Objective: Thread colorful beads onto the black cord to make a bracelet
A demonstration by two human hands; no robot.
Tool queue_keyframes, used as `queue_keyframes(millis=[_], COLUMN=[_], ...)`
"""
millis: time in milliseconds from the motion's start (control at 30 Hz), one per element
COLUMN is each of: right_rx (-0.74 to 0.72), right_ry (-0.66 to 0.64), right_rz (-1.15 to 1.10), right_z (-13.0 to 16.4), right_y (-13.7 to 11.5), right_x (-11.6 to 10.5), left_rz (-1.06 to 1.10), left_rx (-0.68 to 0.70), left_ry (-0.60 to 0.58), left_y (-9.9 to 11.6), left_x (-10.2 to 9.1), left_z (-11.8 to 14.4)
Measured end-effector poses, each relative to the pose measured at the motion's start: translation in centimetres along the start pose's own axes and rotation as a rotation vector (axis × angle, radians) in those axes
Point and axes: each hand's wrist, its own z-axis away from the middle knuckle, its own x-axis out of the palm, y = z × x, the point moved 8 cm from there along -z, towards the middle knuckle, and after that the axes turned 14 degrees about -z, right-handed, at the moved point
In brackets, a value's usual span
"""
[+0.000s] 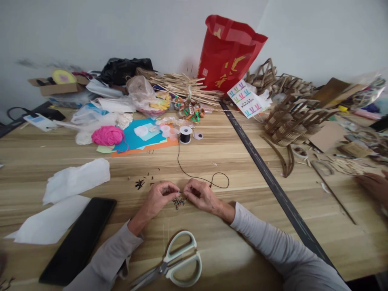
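My left hand (159,197) and my right hand (201,195) meet fingertip to fingertip over the table, both pinched. Between the right fingers is a thin black cord (194,176), which runs in a loop back to a white spool (185,135) wound with black. The left thumb and finger pinch what looks like a tiny bead on the cord's end, partly hidden by the fingertips. Just under the hands lies a small cluster of dark round beads (178,203). Short black cut pieces (140,184) lie to the left. Scissors (182,260) with pale handles rest nearest me, blades pointing left.
A black phone-like slab (79,240) and white paper sheets (77,180) lie left. Pink yarn (107,135) sits on blue sheets (133,139) behind. Small woven baskets (285,123) and a red bag (228,52) stand at the back. Another person's hand (372,186) is at right.
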Motion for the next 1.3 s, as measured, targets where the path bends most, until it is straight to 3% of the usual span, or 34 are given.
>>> queue_keyframes(millis=[1300], right_rx=[-0.013], right_ry=[-0.021], right_rz=[-0.041], right_z=[0.01], right_y=[-0.35], right_x=[0.12], left_rz=[-0.001], left_rx=[-0.015], left_ry=[-0.012], left_y=[-0.33], left_x=[0.18], left_z=[0.07])
